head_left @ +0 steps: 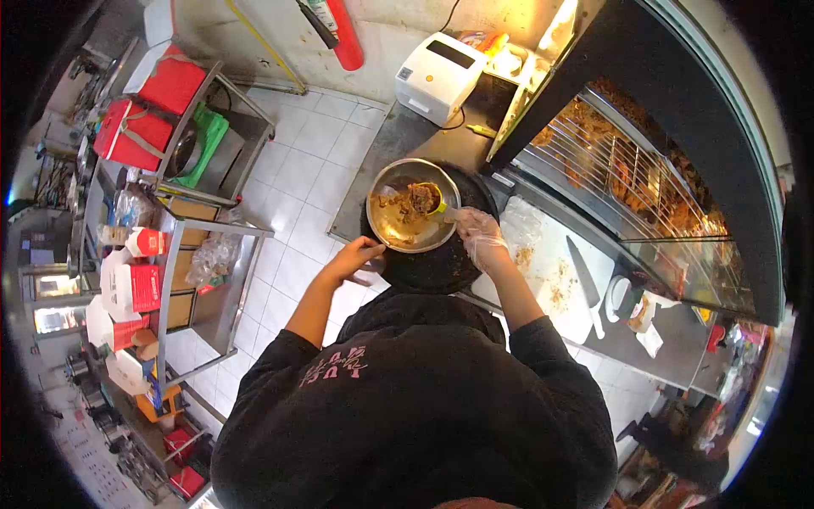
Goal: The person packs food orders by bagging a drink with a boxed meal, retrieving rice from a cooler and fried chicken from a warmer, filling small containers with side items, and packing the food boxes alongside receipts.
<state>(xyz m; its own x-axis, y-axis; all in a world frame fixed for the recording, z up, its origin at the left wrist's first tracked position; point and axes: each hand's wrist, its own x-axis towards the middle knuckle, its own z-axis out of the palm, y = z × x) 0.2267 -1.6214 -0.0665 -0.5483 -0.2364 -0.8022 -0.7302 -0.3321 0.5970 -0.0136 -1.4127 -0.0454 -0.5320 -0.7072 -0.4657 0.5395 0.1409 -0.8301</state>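
Observation:
A round metal bowl (391,229) is in front of me, over a large dark round pan (441,270). Brown chopped food (417,200) is in the bowl, some gathered in a small yellow scoop (440,209) and some stuck to the bowl's side. My left hand (352,261) is bare, its thumb and fingers closed on the bowl's near-left rim. My right hand (482,238), in a clear plastic glove, is at the right rim, its fingers closed around the scoop's handle end, which they mostly hide.
Right of the pan, a white cutting board (555,280) holds crumbs and a large knife (585,273). A glass-fronted warming cabinet (632,170) with food on racks stands beyond. A white label printer (441,78) sits at the back of the counter. A metal shelf cart (203,293) stands left.

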